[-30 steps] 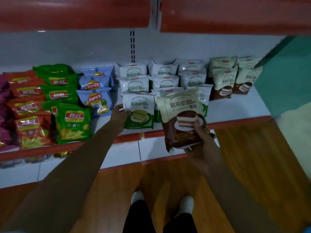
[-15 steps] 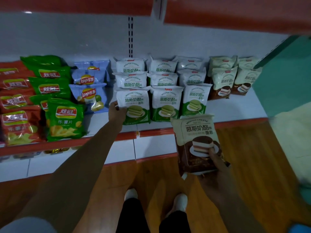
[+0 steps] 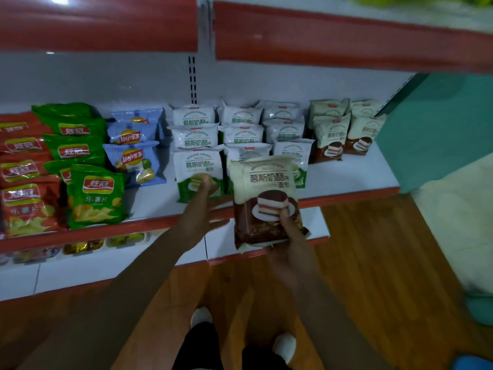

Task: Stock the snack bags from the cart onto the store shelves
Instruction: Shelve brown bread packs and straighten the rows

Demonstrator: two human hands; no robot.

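Note:
My right hand (image 3: 289, 244) grips a brown and cream cake bread bag (image 3: 262, 188) upright in front of the shelf edge, thumb on its front. It hides part of the middle green bag behind it. My left hand (image 3: 198, 209) is stretched out with straight fingers, its fingertips touching the front green and white bread bag (image 3: 196, 166) in the left row. More green and white bags stand in rows behind. Two rows of brown cake bags (image 3: 329, 137) stand at the right of the white shelf (image 3: 346, 180).
Blue Lay's bags (image 3: 133, 161), green chip bags (image 3: 96, 196) and red chip bags (image 3: 29, 206) fill the shelf's left part. A red-edged shelf (image 3: 320, 36) hangs overhead. A lower shelf (image 3: 120, 260) juts out below. Wooden floor and my feet (image 3: 285, 345) are beneath.
My right hand has raised the brown bag from below the shelf edge up in front of the green bags. My left hand has let go of the front green bag's side and now touches its face.

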